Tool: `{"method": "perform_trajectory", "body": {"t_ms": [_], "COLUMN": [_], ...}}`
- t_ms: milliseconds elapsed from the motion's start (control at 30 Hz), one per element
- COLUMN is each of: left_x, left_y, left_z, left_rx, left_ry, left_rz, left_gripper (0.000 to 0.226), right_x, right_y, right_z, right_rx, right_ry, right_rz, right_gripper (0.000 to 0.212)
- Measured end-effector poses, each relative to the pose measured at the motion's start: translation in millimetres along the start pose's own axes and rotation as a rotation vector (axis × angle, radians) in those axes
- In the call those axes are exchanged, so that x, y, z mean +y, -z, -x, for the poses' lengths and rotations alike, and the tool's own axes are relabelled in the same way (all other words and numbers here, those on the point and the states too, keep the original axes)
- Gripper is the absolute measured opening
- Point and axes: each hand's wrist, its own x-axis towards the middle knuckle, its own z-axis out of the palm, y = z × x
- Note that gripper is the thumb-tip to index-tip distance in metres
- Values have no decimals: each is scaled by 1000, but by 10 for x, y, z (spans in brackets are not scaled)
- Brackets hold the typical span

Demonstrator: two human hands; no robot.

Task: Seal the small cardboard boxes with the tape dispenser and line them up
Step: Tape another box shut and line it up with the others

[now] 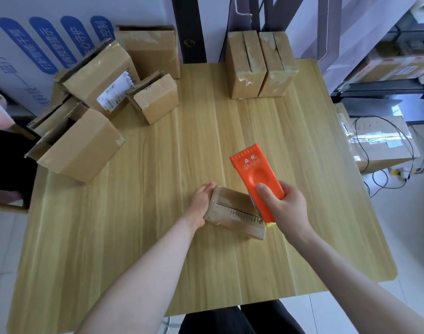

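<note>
Pale wood-grain table (138, 237), rounded corners, seen from above. White tiled floor (3, 237) on both sides. Blue-and-white sign board (37, 51) leans at the far left. Metal shelving (399, 68) with packages at the far right, and a large box (384, 145) on the floor just off the table's right edge.

Far left corner: a heap of boxes (102, 78), flaps loose, some tilted against each other, a few overhanging the left edge. Far right: two taped boxes (246, 68) upright, side by side and touching, close to the far edge.

A wide band of bare wood runs between heap and pair, from the far edge down to the near edge.

Small box (230, 213) lies near the middle, slightly right, angled on the tabletop (top seam facing up). Left hand (201, 203) grips its left end, fingers reaching round the far corner. Right hand (285, 208) grips the orange tape dispenser (256, 174), thumb pressed into the dimple on its top face. The dispenser's near end meets the box's right end at the seam; its other end points far and up, off the box.
</note>
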Motion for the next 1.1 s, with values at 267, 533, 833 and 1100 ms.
{"method": "perform_trajectory", "body": {"t_ms": [267, 533, 833, 1100], "left_x": [-22, 173, 231, 55], "left_y": [-23, 35, -236, 130], "left_z": [17, 124, 540, 691], "left_rx": [-7, 116, -92, 408], "left_ry": [-96, -574, -815, -460], "left_rz": [58, -540, -1362, -1116], "left_gripper": [22, 27, 36, 47], "right_x": [-45, -58, -119, -122], "right_y": [-23, -9, 416, 604], "right_z": [46, 128, 102, 62], "right_rx": [27, 7, 159, -48], "right_ry": [-6, -1, -91, -352], "right_rz": [5, -2, -419, -646], "right_gripper": [19, 23, 30, 40]}}
